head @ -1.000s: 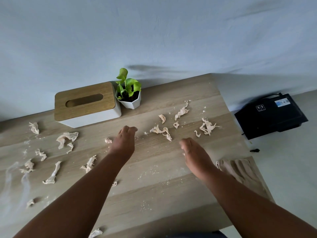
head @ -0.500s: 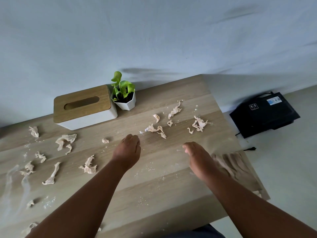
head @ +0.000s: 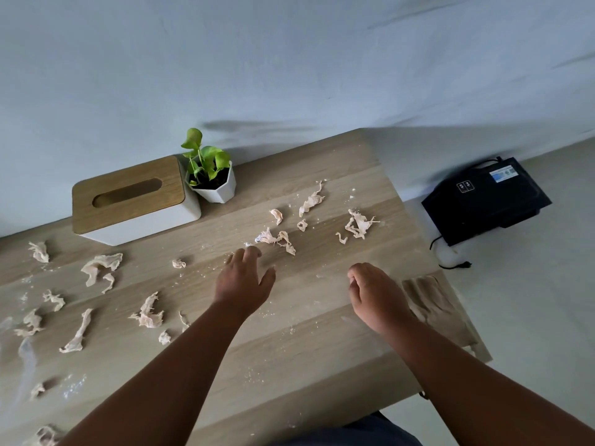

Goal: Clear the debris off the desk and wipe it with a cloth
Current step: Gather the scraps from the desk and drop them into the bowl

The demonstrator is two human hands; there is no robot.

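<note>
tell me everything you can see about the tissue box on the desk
The tissue box is a rectangular holder with a white body and a flat, wood-look lid that has a long rounded slot in the middle. No tissue shows in the slot. It sits upright at the back of the desk near the wall, its right end against or just short of the small potted plant. Neither hand is near it, and no scraps lie on it.

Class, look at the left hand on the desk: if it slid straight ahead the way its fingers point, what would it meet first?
The left hand points up and slightly right. It would probably first meet the twisted paper scrap just beyond its fingertips, with small crumbs before it. Height above the desk is unclear.
</note>
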